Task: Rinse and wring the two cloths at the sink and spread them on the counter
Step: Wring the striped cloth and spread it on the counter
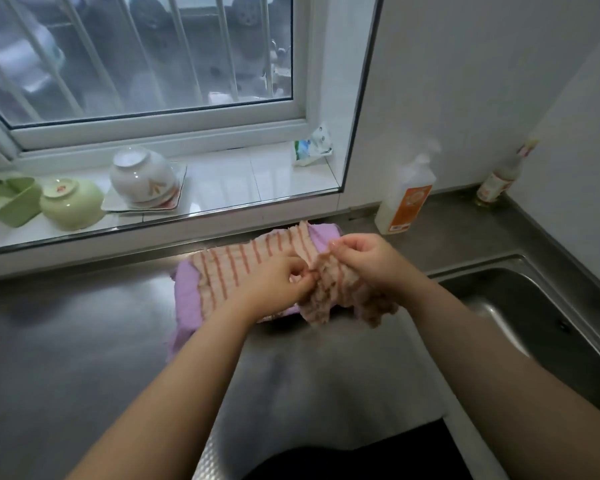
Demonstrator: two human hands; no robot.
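Spreading step in hand, by the look of it: rinsing and wringing seemingly done, second cloth being opened out. Nearest, left hand (278, 282) pinching the near edge of the striped cloth (243, 268), fingers curled on the fabric; just right of it, right hand (364, 261) gripping the bunched, crumpled end, which hangs toward the sink (534, 306). Striped cloth lying partly flattened on top of the purple cloth (187, 296), itself flat on the counter (66, 341) left of the sink. Long axis running from near-right to far-left, stripes crossing it, free corner pointing at the window sill (239, 174). Next, probably: pulling the crumpled end out flat, beside rather than over the purple cloth.
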